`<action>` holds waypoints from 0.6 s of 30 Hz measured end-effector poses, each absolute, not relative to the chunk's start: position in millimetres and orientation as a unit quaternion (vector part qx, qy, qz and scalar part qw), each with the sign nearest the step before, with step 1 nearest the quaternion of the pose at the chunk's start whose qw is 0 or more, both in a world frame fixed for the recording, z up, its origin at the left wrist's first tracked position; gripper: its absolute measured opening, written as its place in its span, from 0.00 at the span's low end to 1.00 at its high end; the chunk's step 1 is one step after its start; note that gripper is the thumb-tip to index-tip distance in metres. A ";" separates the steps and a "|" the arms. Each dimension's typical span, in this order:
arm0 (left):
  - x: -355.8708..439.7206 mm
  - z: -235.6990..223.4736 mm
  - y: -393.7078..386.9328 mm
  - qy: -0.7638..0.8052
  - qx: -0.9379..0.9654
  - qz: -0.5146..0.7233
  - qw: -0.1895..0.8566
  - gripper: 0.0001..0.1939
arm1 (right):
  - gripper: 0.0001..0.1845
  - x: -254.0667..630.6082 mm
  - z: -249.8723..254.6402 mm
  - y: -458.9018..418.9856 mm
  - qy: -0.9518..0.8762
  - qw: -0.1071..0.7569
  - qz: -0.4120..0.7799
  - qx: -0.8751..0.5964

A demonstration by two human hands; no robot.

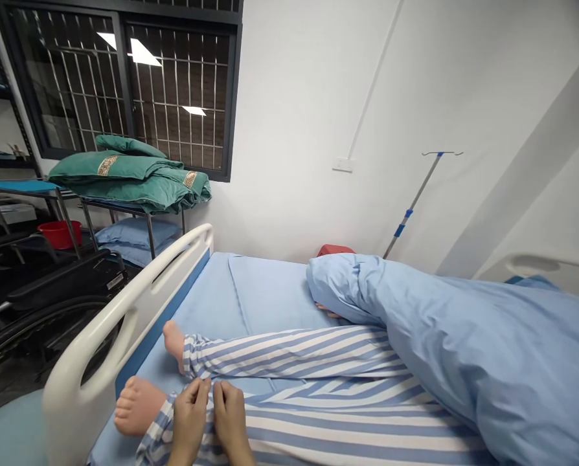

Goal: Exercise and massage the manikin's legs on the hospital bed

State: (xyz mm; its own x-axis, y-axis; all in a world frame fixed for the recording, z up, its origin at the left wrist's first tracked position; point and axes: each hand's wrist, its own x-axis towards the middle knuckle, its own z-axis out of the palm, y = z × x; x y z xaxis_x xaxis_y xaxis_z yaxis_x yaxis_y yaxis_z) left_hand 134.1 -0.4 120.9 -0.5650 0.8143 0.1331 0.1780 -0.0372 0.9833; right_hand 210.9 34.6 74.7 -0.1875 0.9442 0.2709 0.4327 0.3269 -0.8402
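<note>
My left hand (192, 409) is closed, thumb and fingers pinching the striped cloth of the near trouser leg (309, 424) just above the ankle. Close beside it, my right hand (228, 408) is closed on the same leg, a narrow gap between the two. The trousers are blue and white pyjama bottoms on a figure lying along the bed. Left of my hands, the near foot (138, 406) is bare, smooth and manikin-like. Farther back lie the other foot (173, 342) and the far trouser leg (289, 353). My palms hide part of the cloth.
A bunched blue quilt (445, 330) covers the figure's upper part at right. The white footboard (138, 304) rises at left, with a wheelchair (61, 291) beyond. Green folded bedding (134, 175) is on a rack. An IV pole (416, 200) leans behind the bed.
</note>
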 end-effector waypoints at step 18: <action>111.2 41.9 21.9 0.736 0.561 0.363 0.105 0.13 | 0.22 204.2 86.0 32.6 -0.671 0.423 0.293 -0.534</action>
